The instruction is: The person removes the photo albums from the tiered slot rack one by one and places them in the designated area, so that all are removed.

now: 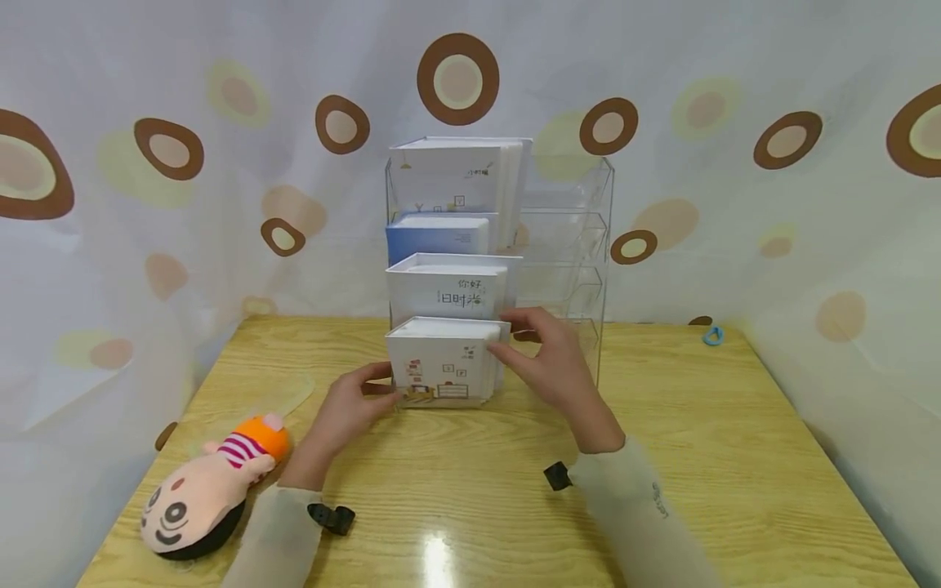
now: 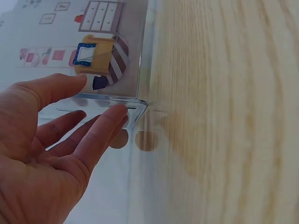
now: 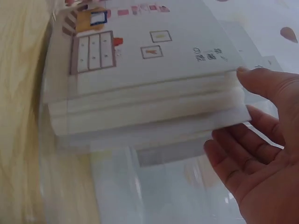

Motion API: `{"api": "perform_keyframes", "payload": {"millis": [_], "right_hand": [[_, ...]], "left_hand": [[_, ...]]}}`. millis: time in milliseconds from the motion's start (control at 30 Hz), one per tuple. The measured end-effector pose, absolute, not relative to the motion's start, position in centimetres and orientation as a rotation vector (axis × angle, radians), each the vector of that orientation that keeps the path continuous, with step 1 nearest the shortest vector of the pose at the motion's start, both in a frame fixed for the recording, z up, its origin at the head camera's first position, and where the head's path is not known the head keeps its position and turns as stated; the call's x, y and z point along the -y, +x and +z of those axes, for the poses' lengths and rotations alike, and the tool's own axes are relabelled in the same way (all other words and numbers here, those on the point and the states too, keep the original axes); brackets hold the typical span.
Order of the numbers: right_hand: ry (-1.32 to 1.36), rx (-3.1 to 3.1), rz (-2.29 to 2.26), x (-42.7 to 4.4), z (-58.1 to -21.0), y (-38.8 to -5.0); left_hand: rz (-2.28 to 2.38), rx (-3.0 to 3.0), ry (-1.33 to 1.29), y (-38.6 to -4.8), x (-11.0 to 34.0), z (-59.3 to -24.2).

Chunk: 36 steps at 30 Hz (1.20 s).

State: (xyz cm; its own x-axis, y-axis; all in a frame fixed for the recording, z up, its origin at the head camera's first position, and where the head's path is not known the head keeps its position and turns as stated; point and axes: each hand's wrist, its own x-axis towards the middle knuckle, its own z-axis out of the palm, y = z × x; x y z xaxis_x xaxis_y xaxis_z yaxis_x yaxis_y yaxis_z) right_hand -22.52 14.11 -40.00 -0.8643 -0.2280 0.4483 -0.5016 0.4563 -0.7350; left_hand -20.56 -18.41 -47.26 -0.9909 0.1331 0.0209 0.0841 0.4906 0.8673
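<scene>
A clear, tiered plastic rack (image 1: 604, 220) stands on the table with thick books in a column on its left side. In the lowest tier is a white book (image 1: 434, 359) with a drawn room on its cover. My right hand (image 1: 551, 359) pinches this book's right edge, thumb on the front cover and index finger at the back cover (image 3: 233, 119). My left hand (image 1: 356, 408) is at the rack's lower left corner, thumb before the front panel and fingers along the side (image 2: 105, 128); firm contact is unclear. Above are another white book (image 1: 441, 286), a blue book (image 1: 434, 237) and a top white book (image 1: 448, 175).
A plush doll (image 1: 202, 498) with a striped top lies at the left of the wooden table (image 1: 735, 457). A small blue ring-shaped item (image 1: 712, 336) lies at the far right. A patterned curtain (image 1: 684, 49) hangs behind the rack.
</scene>
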Motion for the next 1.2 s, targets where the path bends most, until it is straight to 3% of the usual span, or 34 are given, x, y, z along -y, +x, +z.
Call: {"api": "perform_keyframes", "payload": {"millis": [300, 1200], "right_hand": [[0.549, 2.422, 1.612, -12.8, -41.0, -22.7], [0.501, 2.374, 1.608, -11.4, -41.3, -21.7]], "left_hand": [[1.551, -2.670, 0.180, -20.8, 18.0, -47.5], [1.550, -2.674, 0.188, -20.7, 18.3, -47.7]]}}
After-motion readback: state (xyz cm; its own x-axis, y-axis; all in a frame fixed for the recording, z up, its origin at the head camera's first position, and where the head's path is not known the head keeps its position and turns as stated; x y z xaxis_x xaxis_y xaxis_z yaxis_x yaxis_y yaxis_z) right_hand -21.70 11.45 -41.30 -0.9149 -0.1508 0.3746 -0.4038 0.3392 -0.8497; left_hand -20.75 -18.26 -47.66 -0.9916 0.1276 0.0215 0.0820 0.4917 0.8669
